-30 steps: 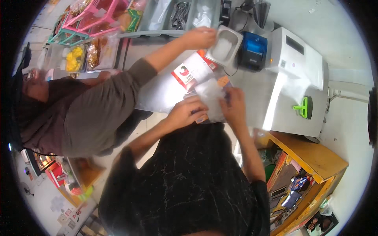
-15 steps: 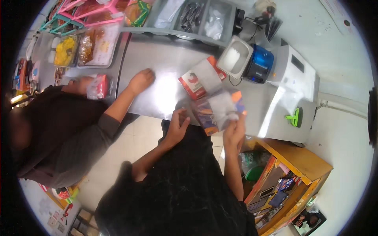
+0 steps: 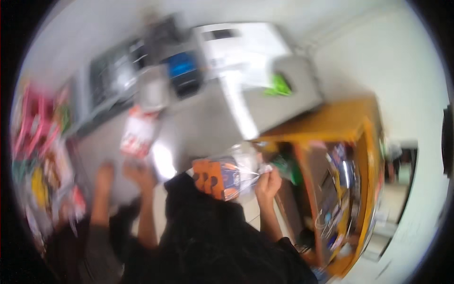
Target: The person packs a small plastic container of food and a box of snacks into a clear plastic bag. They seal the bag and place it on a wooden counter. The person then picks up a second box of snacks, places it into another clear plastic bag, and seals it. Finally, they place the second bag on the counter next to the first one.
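- the picture is heavily blurred, so fine detail is hard to read.
- the right hand is closed in a pinch on the right edge of a clear plastic bag, holding it up in front of the person's dark top.
- the bag sits near the middle of the view, just below the edge of the steel counter; inside it shows an orange and dark blue packet, tilted.
- the left hand lies on the counter near its front edge, well to the left of the bag; whether its fingers are spread or curled i cannot tell through the blur.
- just left of it, another person's hand also rests on the counter, its forearm running down to a grey sleeve.
- a red and white packet lies on the counter above the two hands, apart from both.
- farther back stand a blue device and a white machine with a green part on its side.
- a grey tray with dark contents sits at the back left of the counter.
- colourful snack packets crowd the left rim.
- an orange wooden shelf unit stands to the right of the right hand, its compartments holding mixed small goods.
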Demonstrator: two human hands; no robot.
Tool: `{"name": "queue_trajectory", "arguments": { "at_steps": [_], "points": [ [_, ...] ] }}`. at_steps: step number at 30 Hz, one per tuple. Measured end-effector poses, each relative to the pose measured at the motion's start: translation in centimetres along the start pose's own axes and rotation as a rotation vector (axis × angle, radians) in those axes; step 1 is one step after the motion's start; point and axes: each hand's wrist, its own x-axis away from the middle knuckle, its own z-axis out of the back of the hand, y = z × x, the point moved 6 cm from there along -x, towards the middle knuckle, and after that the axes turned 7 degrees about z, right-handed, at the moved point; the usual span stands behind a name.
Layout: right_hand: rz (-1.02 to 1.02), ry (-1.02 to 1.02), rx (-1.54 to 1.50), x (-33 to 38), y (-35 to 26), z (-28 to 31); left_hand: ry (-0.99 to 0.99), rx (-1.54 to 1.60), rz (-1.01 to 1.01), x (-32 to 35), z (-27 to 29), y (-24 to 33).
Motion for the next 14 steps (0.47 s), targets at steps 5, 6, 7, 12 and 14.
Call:
{"name": "queue_trajectory", "arguments": {
  "at_steps": [5, 6, 7, 12, 14],
  "points": [
    [-0.013, 0.585, 0.099, -1.5, 6.2, 18.9, 0.039, -0.197, 0.254, -2.1, -3.9, -4.9],
    [0.010, 0.713, 0.164, -0.8, 7.3, 23.9, 0.084, -0.236, 0.278, -3.3, -3.8, -4.4],
    [-0.090, 0.899, 0.063, -0.8, 9.1, 28.3, 0.106, -0.223, 0.259, -2.8, -3.1, -3.8],
    [-0.002, 1.255, 0.306, -2.9, 14.3, 49.8, 0.250, -0.343, 0.485, -3.1, -1.9, 4.3],
    [0.058, 1.273, 0.269, -6.2, 18.8, 56.4, 0.297, -0.328, 0.532, -3.5, -0.7, 9.0]
  ]
}}
